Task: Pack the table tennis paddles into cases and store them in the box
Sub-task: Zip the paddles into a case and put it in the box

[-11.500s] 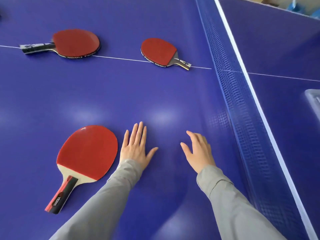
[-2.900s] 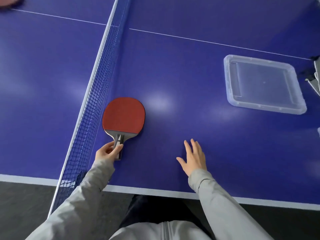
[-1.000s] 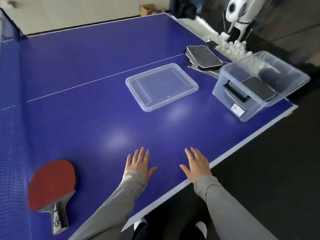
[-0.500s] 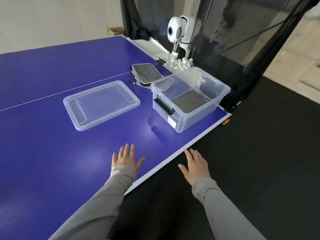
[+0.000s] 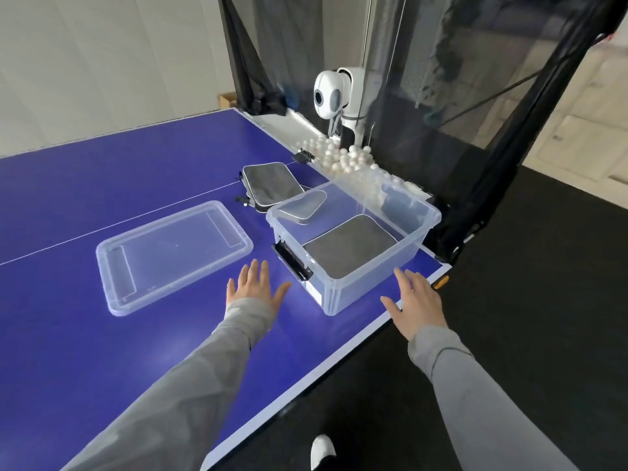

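Right hand (image 5: 416,307) now beside box (image 5: 343,294) holding cases (image 5: 350,246).

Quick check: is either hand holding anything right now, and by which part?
Nothing is held. The left hand and the right hand are both open with fingers spread, one on each side of the clear box, gripping neither it nor anything else.

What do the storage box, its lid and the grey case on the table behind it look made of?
Storage box and lid: clear glossy plastic, since the table shows through. Grey case: probably matt fabric, with pale piping along its edge.
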{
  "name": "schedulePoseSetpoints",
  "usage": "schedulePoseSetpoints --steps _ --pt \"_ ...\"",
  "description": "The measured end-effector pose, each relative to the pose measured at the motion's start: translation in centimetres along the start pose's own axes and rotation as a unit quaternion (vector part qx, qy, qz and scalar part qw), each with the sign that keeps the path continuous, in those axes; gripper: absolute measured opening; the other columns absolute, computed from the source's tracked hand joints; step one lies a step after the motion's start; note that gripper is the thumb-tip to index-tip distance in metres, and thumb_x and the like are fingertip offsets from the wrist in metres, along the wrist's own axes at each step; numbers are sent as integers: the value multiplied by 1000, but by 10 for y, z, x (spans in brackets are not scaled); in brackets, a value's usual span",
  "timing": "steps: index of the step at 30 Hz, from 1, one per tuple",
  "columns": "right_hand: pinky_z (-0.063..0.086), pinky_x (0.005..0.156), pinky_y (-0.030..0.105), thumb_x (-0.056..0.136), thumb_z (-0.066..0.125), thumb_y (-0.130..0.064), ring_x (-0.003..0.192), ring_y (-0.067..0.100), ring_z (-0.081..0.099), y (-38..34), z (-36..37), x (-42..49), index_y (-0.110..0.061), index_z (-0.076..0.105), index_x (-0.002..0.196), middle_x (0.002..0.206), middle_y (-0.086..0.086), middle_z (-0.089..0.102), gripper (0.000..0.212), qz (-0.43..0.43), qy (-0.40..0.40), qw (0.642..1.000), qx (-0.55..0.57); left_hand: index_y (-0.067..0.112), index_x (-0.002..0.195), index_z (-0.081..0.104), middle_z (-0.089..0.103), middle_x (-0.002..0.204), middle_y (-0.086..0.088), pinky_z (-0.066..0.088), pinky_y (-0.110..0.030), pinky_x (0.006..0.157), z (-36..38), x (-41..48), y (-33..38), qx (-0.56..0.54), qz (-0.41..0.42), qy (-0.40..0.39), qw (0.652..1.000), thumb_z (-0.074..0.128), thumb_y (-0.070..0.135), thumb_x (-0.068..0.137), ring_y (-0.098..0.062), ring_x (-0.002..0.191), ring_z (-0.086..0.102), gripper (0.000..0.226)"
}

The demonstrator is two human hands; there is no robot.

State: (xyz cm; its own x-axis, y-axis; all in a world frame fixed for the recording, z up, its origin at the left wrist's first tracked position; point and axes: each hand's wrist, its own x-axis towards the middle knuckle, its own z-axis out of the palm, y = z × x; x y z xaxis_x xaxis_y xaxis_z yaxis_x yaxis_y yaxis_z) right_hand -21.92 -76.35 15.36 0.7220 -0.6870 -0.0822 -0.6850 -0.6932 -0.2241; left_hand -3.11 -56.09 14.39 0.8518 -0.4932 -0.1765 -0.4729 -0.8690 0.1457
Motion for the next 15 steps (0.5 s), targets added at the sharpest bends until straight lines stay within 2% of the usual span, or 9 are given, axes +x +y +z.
schedulePoseSetpoints --steps 4,9,15 --pt "29 112 39 95 45 -43 141 23 23 3 -11 59 -20 18 148 151 6 28 64 -45 18 999 -2 20 151 1 1 159 3 7 -41 119 -8 60 28 -26 -24 16 999 19 64 91 -16 147 1 76" --pt "27 114 38 95 43 -43 143 23 19 1 -21 127 -18 16 149 152 6 26 65 -94 8 996 -3 19 150 5 6 159 2 12 -41 118 -18 120 48 -41 -50 34 997 23 64 92 -17 146 7 76" --pt "25 113 34 95 41 -44 139 23 25 -17 -27 197 -15 17 148 150 7 30 65 -152 -1 988 -40 16 150 6 7 159 0 13 -40 118 -26 159 44 -55 -91 49 993 23 61 93 -18 146 7 75"
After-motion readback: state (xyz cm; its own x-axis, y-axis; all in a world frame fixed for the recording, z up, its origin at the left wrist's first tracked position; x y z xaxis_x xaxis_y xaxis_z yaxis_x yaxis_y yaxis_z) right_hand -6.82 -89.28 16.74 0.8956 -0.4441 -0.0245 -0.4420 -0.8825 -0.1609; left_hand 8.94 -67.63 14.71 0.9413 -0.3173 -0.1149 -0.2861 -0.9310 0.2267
